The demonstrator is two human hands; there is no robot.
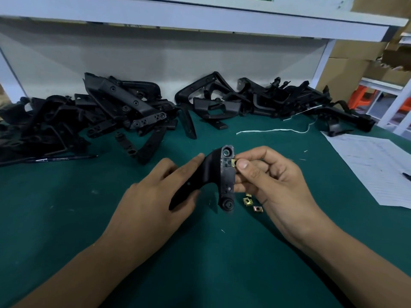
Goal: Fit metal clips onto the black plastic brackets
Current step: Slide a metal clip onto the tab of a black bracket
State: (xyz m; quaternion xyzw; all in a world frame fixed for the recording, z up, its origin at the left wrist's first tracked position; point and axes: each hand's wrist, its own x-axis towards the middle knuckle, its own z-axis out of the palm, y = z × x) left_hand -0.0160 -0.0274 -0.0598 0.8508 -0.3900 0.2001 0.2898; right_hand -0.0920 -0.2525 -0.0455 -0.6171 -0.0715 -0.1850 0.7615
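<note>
Green-matted workbench (66,218) under a white shelf (200,16), mid-assembly. Black bracket (224,174) held up off the mat between both hands, long flat face turned toward the camera, long axis running away from the body, round boss at each end. Left hand (160,192) wrapped round the curved arm of the bracket, fingers curled over its far side, steadying it. Right hand (273,174) just right of the flat face, thumb and forefinger narrow, pinching a small brass-coloured metal clip (233,162) against the bracket's right edge, near the upper boss. Clip touching the edge at a square recess; whether already seated or only started, too small to tell. Coming move judged a sideways push leftward from the right fingertips (242,164), across the bracket's long axis, with the left hand bracing against it; right hand clearly the nearer to the clip.

Three spare clips (252,202) loose on the mat just below the right fingers, beside the bracket's lower boss. Farther out, beyond both hands, two heaps of black brackets (100,116) along the back of the bench, left and right. Black pen (62,158) on the mat off to the left of the left hand, white string (273,130) past the right fingertips, lined paper sheet (373,167) well to the right. Cardboard boxes (355,61) behind the bench at far right.
</note>
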